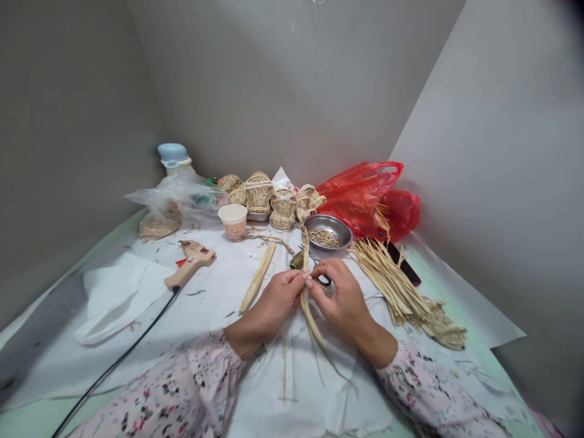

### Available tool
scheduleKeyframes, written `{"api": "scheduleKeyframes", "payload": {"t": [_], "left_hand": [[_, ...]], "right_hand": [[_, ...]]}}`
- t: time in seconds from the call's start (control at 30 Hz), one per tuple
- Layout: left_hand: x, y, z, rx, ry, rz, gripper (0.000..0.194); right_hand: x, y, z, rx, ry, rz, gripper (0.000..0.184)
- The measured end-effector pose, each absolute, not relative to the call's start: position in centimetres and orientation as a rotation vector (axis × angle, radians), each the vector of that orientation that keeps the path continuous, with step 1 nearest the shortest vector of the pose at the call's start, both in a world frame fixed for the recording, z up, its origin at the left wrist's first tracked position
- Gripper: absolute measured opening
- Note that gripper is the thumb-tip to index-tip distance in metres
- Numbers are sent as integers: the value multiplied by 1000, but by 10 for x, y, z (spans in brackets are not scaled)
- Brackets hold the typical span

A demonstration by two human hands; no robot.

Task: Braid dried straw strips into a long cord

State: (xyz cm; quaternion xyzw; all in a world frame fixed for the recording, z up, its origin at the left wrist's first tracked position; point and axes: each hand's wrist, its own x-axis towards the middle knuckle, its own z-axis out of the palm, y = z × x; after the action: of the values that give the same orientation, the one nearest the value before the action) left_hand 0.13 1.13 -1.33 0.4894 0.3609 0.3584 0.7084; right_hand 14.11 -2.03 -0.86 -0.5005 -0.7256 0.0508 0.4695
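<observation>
Straw braid point(305, 249) is pinched in the fingers of both hands, with the left hand point(274, 301) and right hand point(340, 298) closed on it from either side and nearly meeting. Its upper end runs past the fingertips toward the bowl point(327, 232), and its loose strands hang below the fingers onto white paper point(292, 395).

Just beyond the right fingertips lie black-handled scissors point(325, 280), partly hidden by that hand. A flat straw strip point(257, 277) lies just beyond the left fingers. Farther out past the right hand is a heap of dry straw point(392, 286), with a black phone point(404, 263) at its far end.

Well beyond the fingers stand woven straw shoes point(283, 210) and a red plastic bag point(365, 201), and the bowl holds straw bits. Out past the left fingers are a paper cup point(233, 220), a glue gun point(191, 261) with its black cord point(118, 359), and a clear plastic bag point(176, 194). Floral sleeves point(191, 383) cover both forearms up to the wrists.
</observation>
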Motion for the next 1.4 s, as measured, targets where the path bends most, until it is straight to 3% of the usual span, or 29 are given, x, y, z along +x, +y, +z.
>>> {"api": "scheduleKeyframes", "payload": {"t": [0.6, 0.97, 1.13, 1.4], "left_hand": [[-4, 14, -17, 1278, 880, 824, 36], [-2, 11, -15, 1202, 835, 835, 38], [-3, 12, -14, 1180, 795, 858, 36], [-3, 11, -11, 1188, 810, 832, 34]], "right_hand": [[139, -15, -16, -1279, -1419, 583, 7], [133, -23, -13, -1240, -1658, 88, 13], [133, -24, -15, -1188, -1684, 52, 24], [134, -23, -16, -1198, -1618, 81, 20]]}}
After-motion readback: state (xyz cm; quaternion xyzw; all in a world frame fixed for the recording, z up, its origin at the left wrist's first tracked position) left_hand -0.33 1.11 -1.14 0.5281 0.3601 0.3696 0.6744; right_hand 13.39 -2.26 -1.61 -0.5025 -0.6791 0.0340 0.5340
